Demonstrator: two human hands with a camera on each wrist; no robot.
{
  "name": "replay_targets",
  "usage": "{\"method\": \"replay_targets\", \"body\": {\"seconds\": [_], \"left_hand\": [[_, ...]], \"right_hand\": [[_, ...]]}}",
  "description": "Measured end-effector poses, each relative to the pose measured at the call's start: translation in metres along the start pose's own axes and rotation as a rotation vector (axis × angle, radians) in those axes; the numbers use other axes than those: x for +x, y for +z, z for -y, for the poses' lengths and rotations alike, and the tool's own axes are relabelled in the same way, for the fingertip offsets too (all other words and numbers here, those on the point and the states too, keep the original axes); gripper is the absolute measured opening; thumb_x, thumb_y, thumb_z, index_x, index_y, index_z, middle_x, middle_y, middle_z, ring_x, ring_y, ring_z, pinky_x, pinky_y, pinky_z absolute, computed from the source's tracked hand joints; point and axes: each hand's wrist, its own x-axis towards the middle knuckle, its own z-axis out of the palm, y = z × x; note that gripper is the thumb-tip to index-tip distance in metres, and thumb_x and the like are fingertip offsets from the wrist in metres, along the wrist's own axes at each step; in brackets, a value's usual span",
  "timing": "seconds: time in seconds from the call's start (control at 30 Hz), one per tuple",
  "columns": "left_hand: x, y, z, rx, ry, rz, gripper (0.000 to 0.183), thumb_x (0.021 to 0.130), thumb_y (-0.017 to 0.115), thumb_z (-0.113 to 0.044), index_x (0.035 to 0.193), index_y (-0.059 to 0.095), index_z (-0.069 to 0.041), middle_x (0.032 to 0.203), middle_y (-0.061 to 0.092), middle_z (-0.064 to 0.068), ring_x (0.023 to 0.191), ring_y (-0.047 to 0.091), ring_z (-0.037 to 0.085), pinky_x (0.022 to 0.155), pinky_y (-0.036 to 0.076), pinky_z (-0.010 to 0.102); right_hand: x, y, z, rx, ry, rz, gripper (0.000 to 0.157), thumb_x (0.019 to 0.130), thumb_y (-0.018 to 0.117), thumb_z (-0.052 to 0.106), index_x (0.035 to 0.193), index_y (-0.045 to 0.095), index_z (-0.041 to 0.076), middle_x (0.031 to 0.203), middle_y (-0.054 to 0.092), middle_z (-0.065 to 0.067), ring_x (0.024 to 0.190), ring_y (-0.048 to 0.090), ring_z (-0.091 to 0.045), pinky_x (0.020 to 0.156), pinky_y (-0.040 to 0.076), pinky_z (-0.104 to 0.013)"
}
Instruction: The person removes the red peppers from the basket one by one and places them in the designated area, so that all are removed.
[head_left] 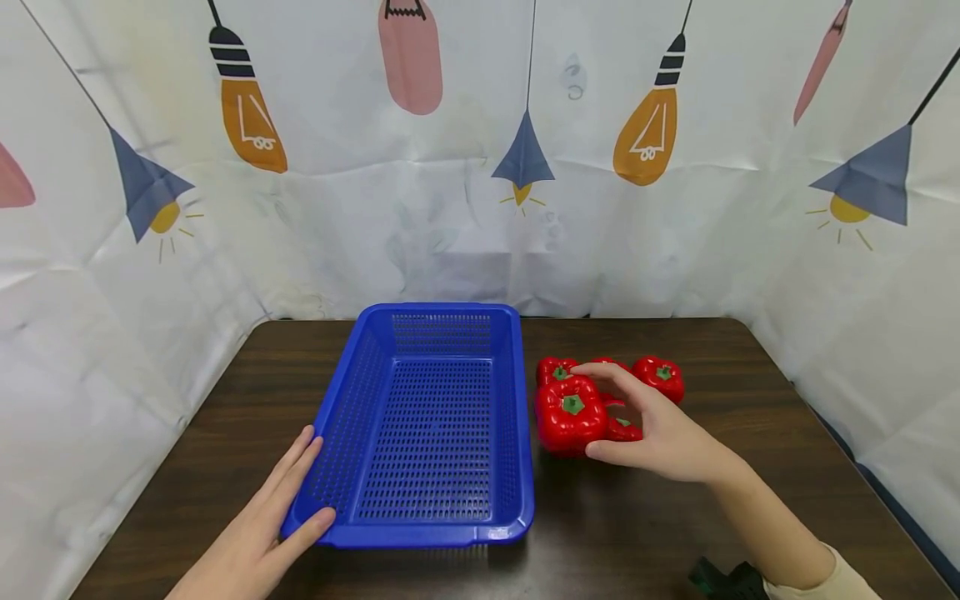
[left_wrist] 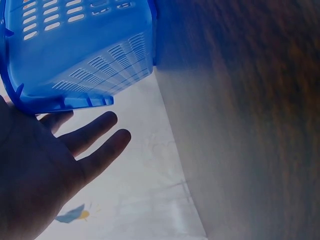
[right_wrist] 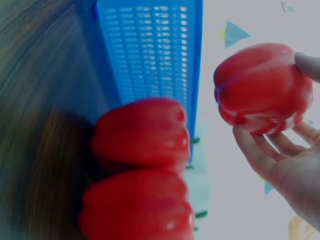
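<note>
My right hand grips a red bell pepper, thumb on the near side and fingers over the far side. In the right wrist view this pepper is up above two other bell peppers that sit on the table. More red peppers cluster behind and under my right hand, partly hidden by it. A blue plastic basket with slotted walls stands just left of them, with nothing inside. My left hand rests at its front left rim, fingers extended; the left wrist view shows them spread beside the basket wall.
A dark wooden table carries everything. White cloth printed with lamps and bulbs hangs behind and along both sides. A dark device sits at my right wrist near the front edge.
</note>
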Motion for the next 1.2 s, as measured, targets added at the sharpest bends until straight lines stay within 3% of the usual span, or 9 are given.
{"method": "replay_targets", "body": {"seconds": [0.23, 0.63, 1.2], "left_hand": [[0.0, 0.0, 0.0, -0.005, -0.009, 0.002, 0.084, 0.096, 0.072, -0.017, 0.165, 0.023, -0.012, 0.169, 0.017, 0.012, 0.15, 0.008, -0.004, 0.107, 0.011, 0.003], [0.0, -0.002, -0.004, -0.011, -0.041, 0.022, 0.083, 0.099, 0.07, -0.018, 0.165, 0.02, -0.014, 0.171, 0.014, 0.007, 0.149, 0.007, -0.005, 0.106, 0.01, 0.002], [-0.001, -0.002, -0.005, -0.01, -0.037, 0.019, 0.083, 0.099, 0.07, -0.018, 0.165, 0.02, -0.014, 0.171, 0.012, 0.004, 0.149, 0.006, -0.005, 0.107, 0.01, 0.002]], "right_hand": [[-0.015, -0.016, 0.001, 0.02, -0.02, -0.045, 0.072, 0.09, 0.078, 0.004, 0.152, 0.043, 0.016, 0.147, 0.046, -0.005, 0.13, 0.052, -0.029, 0.089, 0.058, -0.044], [-0.042, -0.047, -0.01, -0.024, -0.107, -0.09, 0.078, 0.086, 0.073, -0.013, 0.154, 0.039, 0.005, 0.146, 0.048, -0.015, 0.126, 0.056, -0.025, 0.093, 0.055, -0.031], [-0.081, -0.077, -0.024, -0.1, -0.002, -0.184, 0.078, 0.088, 0.069, -0.016, 0.155, 0.036, 0.006, 0.145, 0.048, -0.013, 0.125, 0.055, -0.016, 0.088, 0.057, -0.028]]}}
